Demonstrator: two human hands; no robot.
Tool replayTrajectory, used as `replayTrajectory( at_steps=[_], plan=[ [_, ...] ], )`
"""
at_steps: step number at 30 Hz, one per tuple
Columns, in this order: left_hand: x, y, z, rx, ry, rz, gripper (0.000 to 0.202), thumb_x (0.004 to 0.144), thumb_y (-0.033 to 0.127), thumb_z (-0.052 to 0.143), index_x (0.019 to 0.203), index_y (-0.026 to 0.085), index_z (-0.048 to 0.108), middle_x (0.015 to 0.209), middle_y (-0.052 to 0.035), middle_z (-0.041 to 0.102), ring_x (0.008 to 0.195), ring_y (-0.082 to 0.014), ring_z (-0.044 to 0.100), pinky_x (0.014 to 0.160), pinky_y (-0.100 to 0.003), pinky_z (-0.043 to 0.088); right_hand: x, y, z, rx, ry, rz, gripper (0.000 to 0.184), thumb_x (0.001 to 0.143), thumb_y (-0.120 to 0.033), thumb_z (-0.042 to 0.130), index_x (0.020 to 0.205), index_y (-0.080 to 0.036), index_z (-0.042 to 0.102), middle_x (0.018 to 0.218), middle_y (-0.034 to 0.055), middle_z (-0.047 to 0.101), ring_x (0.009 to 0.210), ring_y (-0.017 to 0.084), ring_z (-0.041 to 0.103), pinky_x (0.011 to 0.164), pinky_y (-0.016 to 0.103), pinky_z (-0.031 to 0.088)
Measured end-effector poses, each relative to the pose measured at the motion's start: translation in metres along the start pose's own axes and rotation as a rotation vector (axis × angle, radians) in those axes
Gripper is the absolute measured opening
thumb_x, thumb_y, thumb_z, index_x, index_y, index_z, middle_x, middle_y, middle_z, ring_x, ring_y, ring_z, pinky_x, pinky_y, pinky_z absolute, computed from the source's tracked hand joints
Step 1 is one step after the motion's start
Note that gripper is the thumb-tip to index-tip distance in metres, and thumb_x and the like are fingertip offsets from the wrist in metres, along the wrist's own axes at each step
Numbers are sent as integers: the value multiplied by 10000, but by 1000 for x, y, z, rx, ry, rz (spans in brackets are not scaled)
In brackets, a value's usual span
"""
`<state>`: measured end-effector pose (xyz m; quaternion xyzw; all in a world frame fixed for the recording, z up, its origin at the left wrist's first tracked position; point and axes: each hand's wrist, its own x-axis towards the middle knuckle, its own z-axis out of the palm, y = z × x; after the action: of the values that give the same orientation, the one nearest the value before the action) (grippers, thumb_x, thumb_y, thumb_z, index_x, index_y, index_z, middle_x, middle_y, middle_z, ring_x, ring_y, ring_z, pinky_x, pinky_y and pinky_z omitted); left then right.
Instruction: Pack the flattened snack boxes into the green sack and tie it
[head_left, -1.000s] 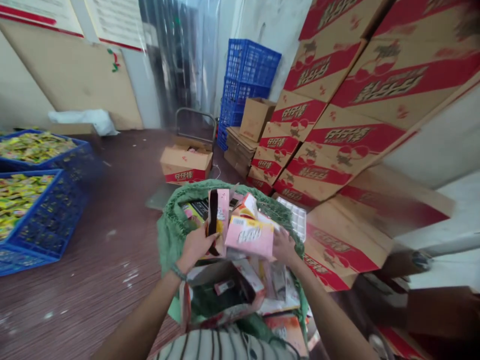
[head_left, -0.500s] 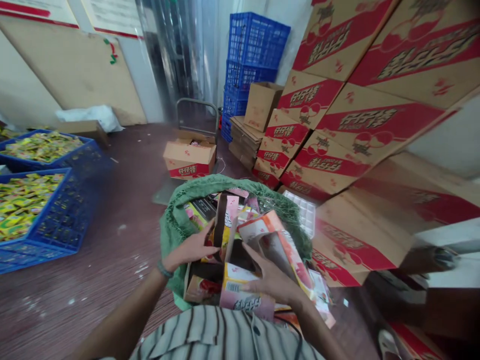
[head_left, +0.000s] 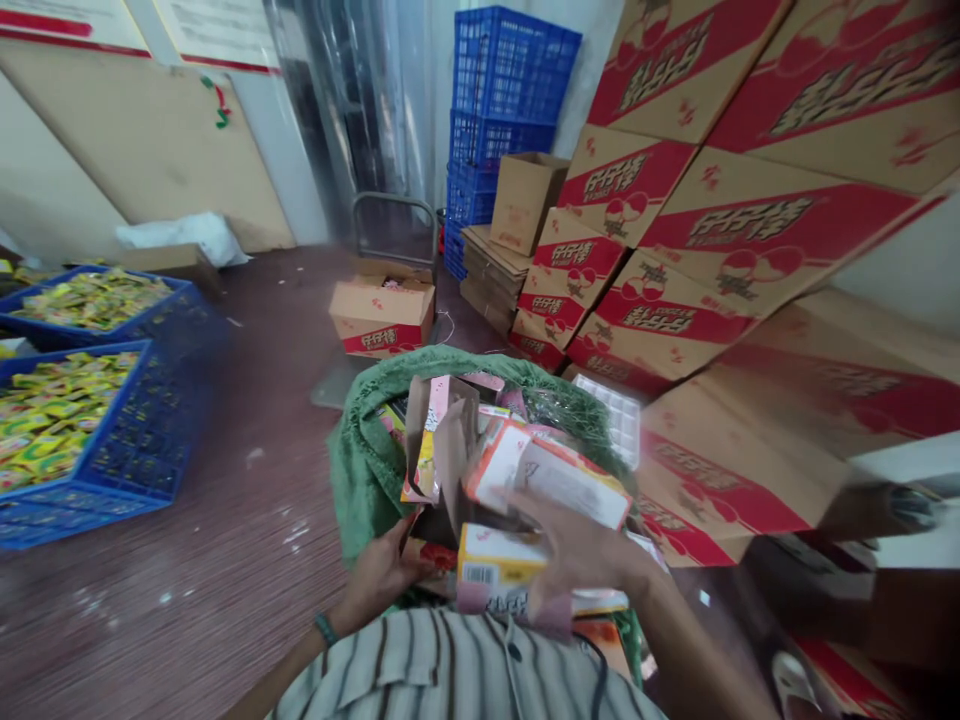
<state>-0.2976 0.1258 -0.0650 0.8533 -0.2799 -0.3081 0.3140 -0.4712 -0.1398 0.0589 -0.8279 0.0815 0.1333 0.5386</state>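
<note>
A green woven sack [head_left: 352, 460] full of small printed cartons stands open in front of me. My left hand [head_left: 386, 572] is at its near left side, thumb and fingers closed on the edge of an open carton [head_left: 436, 556] with a dark brown inside and a red picture. My right hand [head_left: 581, 550], smeared by motion, lies over a yellow, white and pink carton [head_left: 480, 572] with a barcode; its exact grip is unclear. Just beyond its fingers, an orange-and-white carton [head_left: 577, 480] lies tilted. A carton with raised brown flaps [head_left: 454, 440] stands behind my left hand.
Blue crates of yellow packets [head_left: 161, 440] stand at left. Ahead, a brown carton [head_left: 382, 310] sits by a metal-handled trolley [head_left: 394, 200]. Stacked red-and-brown cartons [head_left: 660, 310] rise at right, beside a white gridded tray [head_left: 615, 420]. Blue crates [head_left: 514, 70] are stacked behind.
My left hand has moved down and toward me onto the open carton's edge. My right hand has shifted right, and the orange-and-white carton has turned onto another side.
</note>
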Motion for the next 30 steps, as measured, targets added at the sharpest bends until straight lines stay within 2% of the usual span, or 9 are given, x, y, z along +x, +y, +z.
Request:
replayTrajectory(
  at_steps=[3, 8, 14, 17, 19, 22, 24, 27, 30],
  plan=[
    [-5, -2, 3, 130, 48, 15, 521, 868, 385, 566, 1335, 180, 674, 1039, -131, 778, 1004, -353, 735, 837, -366, 525, -12, -12, 18, -170, -61, 134, 1106, 526, -384, 964, 1526, -243, 513, 1436, 145, 537, 1305, 398, 510, 1138, 518, 402],
    [-3, 22, 1, 155, 113, 181, 409, 923, 270, 420, 1117, 238, 778, 1005, -125, 771, 958, -311, 723, 875, -390, 522, -30, -8, 21, 50, 205, 81, 752, 608, -329, 917, 1316, -222, 688, 1332, 99, 641, 1200, 344, 600, 1091, 457, 471],
    [-11, 133, -91, 370, 181, 388, 335, 926, 298, 421, 786, 229, 717, 822, -51, 691, 832, -219, 628, 825, -321, 484, -62, -25, -46, 301, 520, -23, 743, 611, -426, 921, 1290, -248, 678, 1201, 88, 697, 1024, 327, 680, 811, 383, 588],
    [8, 174, -133, 494, 247, 492, 354, 925, 301, 441, 666, 203, 663, 763, -53, 612, 825, -201, 581, 848, -320, 460, -42, -23, -78, 287, 599, -28, 679, 631, -425, 883, 1256, -231, 700, 1131, 82, 722, 953, 311, 688, 753, 357, 574],
    [41, 185, -139, 569, 341, 520, 277, 882, 266, 524, 680, 187, 696, 960, -84, 653, 1015, -252, 578, 954, -390, 438, -9, -7, -85, 310, 625, -39, 619, 614, -416, 875, 1179, -205, 733, 1128, 87, 732, 990, 321, 680, 807, 367, 563],
    [107, 181, -116, 585, 410, 409, 172, 841, 280, 639, 894, 175, 765, 1441, -127, 537, 1352, -371, 422, 1069, -520, 382, 51, 24, -74, 530, 558, 39, 593, 582, -465, 872, 1079, -166, 749, 1094, 101, 751, 989, 330, 681, 890, 411, 539],
    [145, 171, -88, 538, 345, 313, 357, 862, 330, 650, 1183, 187, 713, 1532, -151, 473, 1392, -364, 420, 1076, -501, 398, 82, 41, -58, 633, 530, 55, 608, 598, -509, 860, 1081, -157, 748, 1093, 104, 756, 994, 333, 683, 936, 438, 521],
    [180, 153, -47, 506, 269, 198, 549, 937, 328, 536, 1468, 195, 505, 1395, -171, 617, 1226, -318, 604, 963, -418, 471, 104, 55, -36, 648, 585, -33, 589, 666, -522, 826, 1128, -166, 745, 1164, 88, 745, 1086, 334, 668, 1017, 442, 481],
    [192, 135, -21, 556, 240, 128, 436, 971, 370, 459, 1314, 156, 623, 1154, -181, 730, 1045, -335, 692, 854, -404, 483, 106, 66, -23, 687, 667, -67, 576, 687, -539, 813, 1116, -162, 742, 1185, 92, 739, 1106, 340, 662, 1013, 437, 483]
  ],
)
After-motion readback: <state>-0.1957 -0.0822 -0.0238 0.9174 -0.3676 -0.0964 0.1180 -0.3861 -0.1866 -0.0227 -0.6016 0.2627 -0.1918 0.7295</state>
